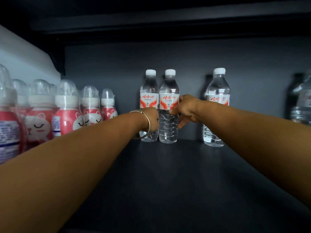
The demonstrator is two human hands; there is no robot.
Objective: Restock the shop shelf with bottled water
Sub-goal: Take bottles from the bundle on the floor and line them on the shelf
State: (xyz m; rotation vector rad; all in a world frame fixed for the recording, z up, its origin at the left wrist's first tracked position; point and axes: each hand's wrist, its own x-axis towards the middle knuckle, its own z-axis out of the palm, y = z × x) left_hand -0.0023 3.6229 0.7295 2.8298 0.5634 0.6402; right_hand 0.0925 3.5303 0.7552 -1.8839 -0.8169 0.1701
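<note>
Seen from head height, looking into a dark shelf (168, 174) with a dark back wall (109, 68). Two bare forearms reaching in from the near edge toward the far middle.

Left hand (151, 117) at the far middle, wrist ringed by a thin metal bangle (146, 125). Wrapped around the lower half of the left bottle (149, 98), covering it below the label; fingers themselves hidden behind the hand, so exact curl cannot be told.

Right hand (186, 109) just right of the middle bottle (168, 106). Thumb and fingertips pinching that bottle's side just below its label, other fingers loosely curled underneath.

Left and middle bottles standing upright at the far back, side by side and touching. Clear water inside, white caps, white labels with red markings.

Third bottle (217, 105) of the same kind upright at the far right, well apart from the pair, partly hidden by the right forearm. Fourth bottle (302, 105) cut off by the right edge, blurred.

On the far left, a cluster of pink bottles (67, 111) with clear domed caps and cartoon animal faces, wrapped in clear film, reaching from near to far along the left side. Behind them, a pale side panel (25, 56).
</note>
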